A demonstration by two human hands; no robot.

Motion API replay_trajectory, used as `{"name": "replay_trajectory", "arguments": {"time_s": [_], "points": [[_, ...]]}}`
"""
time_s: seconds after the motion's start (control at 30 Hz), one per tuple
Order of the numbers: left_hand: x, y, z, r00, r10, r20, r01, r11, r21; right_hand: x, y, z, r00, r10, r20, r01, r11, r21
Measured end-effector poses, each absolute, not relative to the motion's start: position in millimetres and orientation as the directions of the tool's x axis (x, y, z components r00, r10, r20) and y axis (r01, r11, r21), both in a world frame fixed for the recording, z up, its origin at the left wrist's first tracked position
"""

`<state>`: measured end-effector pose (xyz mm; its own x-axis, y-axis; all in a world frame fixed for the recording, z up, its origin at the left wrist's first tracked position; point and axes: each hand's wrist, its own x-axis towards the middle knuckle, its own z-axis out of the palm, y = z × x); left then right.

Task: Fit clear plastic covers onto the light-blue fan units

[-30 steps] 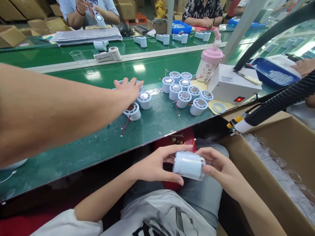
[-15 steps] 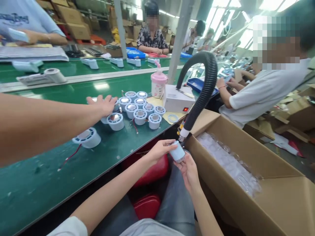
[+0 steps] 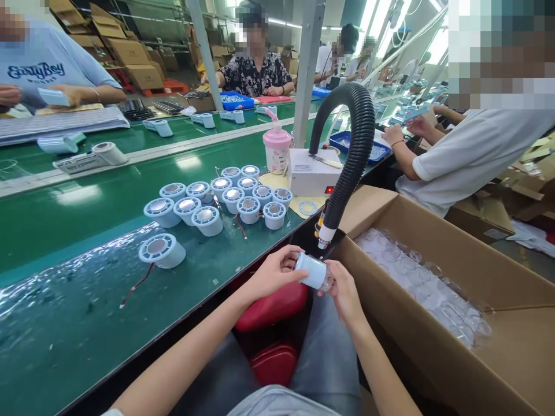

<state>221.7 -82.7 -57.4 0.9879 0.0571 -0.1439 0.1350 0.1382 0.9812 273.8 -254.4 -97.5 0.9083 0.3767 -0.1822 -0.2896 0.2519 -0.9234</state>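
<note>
Over my lap, my left hand [image 3: 275, 271] and my right hand [image 3: 342, 292] both grip one pale blue cylinder part with a clear cap [image 3: 314, 271]. It sits just under the white nozzle [image 3: 324, 237] of a black ribbed hose [image 3: 358, 144]. On the green table [image 3: 87, 289] several matching round blue parts [image 3: 236, 199] with red wires stand grouped. One part [image 3: 161, 250] stands alone nearer to me.
An open cardboard box [image 3: 433, 346] of clear plastic caps is at my right. A white control box [image 3: 309, 171] and a pink bottle [image 3: 276, 149] stand behind the parts. Co-workers sit across the belt and at my right [image 3: 468, 156]. A red stool [image 3: 273, 306] is below my hands.
A co-worker's arm that reached in from the left over the parts has withdrawn out of view. My view has risen and turned right. My hands brought the part up under the hose nozzle.
</note>
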Motion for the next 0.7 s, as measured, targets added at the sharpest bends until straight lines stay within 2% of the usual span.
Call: {"name": "replay_trajectory", "arguments": {"time_s": [0.13,0.3,0.43,0.57,0.7], "points": [[205,-86,-52,0.993,0.082,-0.083,0.081,0.036,0.996,271,-263,-81,0.918,0.365,-0.153,-0.227,0.169,-0.959],[192,-83,-50,0.991,0.115,0.075,-0.041,-0.277,0.960,268,-271,-71,0.906,0.388,-0.168,-0.232,0.122,-0.965],[183,-77,-50,0.964,0.027,0.263,-0.223,-0.448,0.866,268,-270,-69,0.869,0.436,-0.233,-0.332,0.164,-0.929],[174,-78,-48,0.908,-0.107,0.405,-0.399,-0.515,0.759,265,-267,-64,0.816,0.490,-0.305,-0.440,0.186,-0.879],[167,-80,-49,0.858,-0.079,0.507,-0.469,-0.521,0.713,259,-264,-61,0.766,0.529,-0.366,-0.526,0.188,-0.829]]}}
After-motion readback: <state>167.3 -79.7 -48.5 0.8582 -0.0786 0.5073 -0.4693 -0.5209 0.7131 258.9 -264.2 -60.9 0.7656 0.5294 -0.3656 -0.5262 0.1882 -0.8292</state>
